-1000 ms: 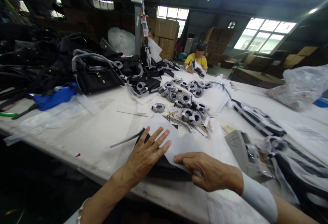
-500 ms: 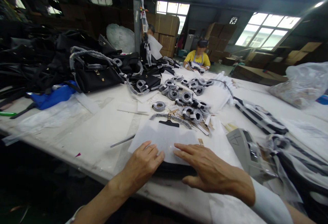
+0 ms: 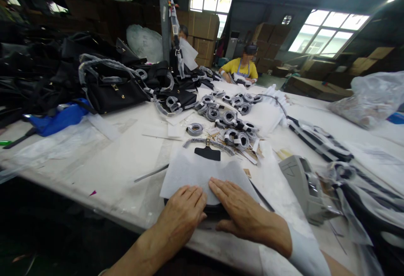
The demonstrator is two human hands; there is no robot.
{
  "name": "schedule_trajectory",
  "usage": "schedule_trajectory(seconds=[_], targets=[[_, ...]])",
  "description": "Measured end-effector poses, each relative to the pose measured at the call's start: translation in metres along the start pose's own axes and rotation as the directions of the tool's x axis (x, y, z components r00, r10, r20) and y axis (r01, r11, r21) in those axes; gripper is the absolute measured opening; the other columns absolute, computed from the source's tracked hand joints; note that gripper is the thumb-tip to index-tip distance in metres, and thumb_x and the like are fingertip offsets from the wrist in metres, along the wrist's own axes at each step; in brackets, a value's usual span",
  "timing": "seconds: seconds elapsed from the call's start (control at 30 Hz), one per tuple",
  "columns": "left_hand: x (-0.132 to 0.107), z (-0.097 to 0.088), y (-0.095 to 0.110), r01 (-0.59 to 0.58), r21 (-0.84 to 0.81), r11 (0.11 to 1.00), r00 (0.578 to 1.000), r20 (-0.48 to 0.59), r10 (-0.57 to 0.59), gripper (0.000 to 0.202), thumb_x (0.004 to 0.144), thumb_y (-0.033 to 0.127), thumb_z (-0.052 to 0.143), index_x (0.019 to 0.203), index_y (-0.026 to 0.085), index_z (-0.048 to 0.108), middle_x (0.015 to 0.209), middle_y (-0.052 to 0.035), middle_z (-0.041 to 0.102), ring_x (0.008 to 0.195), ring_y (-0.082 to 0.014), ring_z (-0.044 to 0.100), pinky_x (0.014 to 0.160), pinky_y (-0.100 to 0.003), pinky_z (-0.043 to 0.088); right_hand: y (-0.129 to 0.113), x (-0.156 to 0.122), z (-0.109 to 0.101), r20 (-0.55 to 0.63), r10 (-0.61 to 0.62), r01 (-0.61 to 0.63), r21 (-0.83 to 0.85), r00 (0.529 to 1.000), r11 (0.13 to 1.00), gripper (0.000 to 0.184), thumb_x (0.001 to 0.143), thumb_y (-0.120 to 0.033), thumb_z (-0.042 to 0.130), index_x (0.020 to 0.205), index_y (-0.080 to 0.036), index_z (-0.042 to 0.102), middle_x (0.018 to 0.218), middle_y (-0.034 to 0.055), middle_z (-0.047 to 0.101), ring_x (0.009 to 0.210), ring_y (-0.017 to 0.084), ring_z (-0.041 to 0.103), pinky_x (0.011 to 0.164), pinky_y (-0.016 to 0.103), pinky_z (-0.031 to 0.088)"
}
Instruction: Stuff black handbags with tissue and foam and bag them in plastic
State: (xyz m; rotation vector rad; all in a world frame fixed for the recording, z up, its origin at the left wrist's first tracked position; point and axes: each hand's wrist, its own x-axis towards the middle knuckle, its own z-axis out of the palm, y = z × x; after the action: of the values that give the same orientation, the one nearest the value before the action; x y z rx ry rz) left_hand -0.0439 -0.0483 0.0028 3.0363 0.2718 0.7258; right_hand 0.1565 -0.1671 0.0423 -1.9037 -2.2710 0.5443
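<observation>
A black handbag (image 3: 207, 154) lies at the table's near edge, its wrapped handle curving away from me. Over most of its body is a sheet of white wrapping paper (image 3: 195, 173), leaving the dark flap tab with its gold clasp uncovered. My left hand (image 3: 186, 206) rests flat on the paper's near edge, fingers stretched out. My right hand (image 3: 241, 210) lies beside it on the sheet, fingers extended and thumb apart, toward the bag's lower edge. Neither hand grips anything that I can see.
Several wrapped strap coils (image 3: 229, 118) are heaped beyond the bag. Black handbags (image 3: 116, 93) pile up at the left near a blue bag (image 3: 59, 118). A grey tape dispenser (image 3: 303, 187) stands at the right. Across the table sits a person in yellow (image 3: 240, 67).
My hands have come closer together on the paper. The right hand has moved left and now lies flatter, and the sheet reaches a little further right over the bag.
</observation>
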Motion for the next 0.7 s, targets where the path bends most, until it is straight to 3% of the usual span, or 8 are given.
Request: schedule_trajectory(seconds=[0.2, 0.37, 0.5, 0.7], targets=[[-0.002, 0.01, 0.005, 0.028, 0.031, 0.999, 0.997, 0.07, -0.03, 0.065, 0.075, 0.037, 0.081, 0.128, 0.014, 0.051, 0.115, -0.0089, 0.068, 0.104, -0.0244, 0.064, 0.092, -0.039, 0.046, -0.007, 0.005, 0.02, -0.024, 0.082, -0.084, -0.082, 0.996, 0.993, 0.092, 0.076, -0.026, 0.077, 0.153, -0.009, 0.03, 0.155, 0.0244, 0.032, 0.142, 0.037, 0.035, 0.116, 0.055, 0.032], [-0.01, 0.019, 0.008, 0.031, 0.007, 1.0, 0.999, -0.039, -0.03, 0.045, 0.091, 0.036, 0.064, 0.129, 0.016, 0.052, 0.121, -0.0073, 0.068, 0.112, -0.021, 0.061, 0.1, -0.038, 0.041, -0.015, 0.003, 0.043, -0.167, 0.137, -0.159, -0.131, 0.976, 0.979, 0.091, 0.074, -0.023, 0.077, 0.152, -0.011, 0.032, 0.155, 0.0229, 0.034, 0.142, 0.038, 0.035, 0.116, 0.057, 0.031], [-0.013, 0.021, 0.008, -0.012, 0.028, 1.0, 0.996, -0.085, 0.015, 0.036, 0.1, 0.025, 0.044, 0.135, 0.016, 0.05, 0.134, -0.0064, 0.062, 0.126, -0.0183, 0.054, 0.109, -0.038, 0.033, -0.016, 0.001, 0.053, -0.223, 0.155, -0.198, -0.188, 0.962, 0.962, 0.093, 0.072, -0.023, 0.08, 0.151, -0.01, 0.033, 0.154, 0.0225, 0.035, 0.141, 0.039, 0.036, 0.116, 0.06, 0.029], [0.003, 0.012, 0.007, -0.066, 0.026, 0.997, 0.983, 0.171, 0.061, 0.043, 0.1, 0.018, 0.034, 0.141, 0.013, 0.044, 0.143, -0.0089, 0.056, 0.133, -0.0198, 0.049, 0.112, -0.039, 0.033, -0.013, 0.0, 0.038, -0.168, 0.169, -0.203, -0.211, 0.971, 0.956, 0.089, 0.073, -0.024, 0.078, 0.15, -0.012, 0.034, 0.153, 0.0192, 0.039, 0.14, 0.035, 0.04, 0.115, 0.056, 0.033]])
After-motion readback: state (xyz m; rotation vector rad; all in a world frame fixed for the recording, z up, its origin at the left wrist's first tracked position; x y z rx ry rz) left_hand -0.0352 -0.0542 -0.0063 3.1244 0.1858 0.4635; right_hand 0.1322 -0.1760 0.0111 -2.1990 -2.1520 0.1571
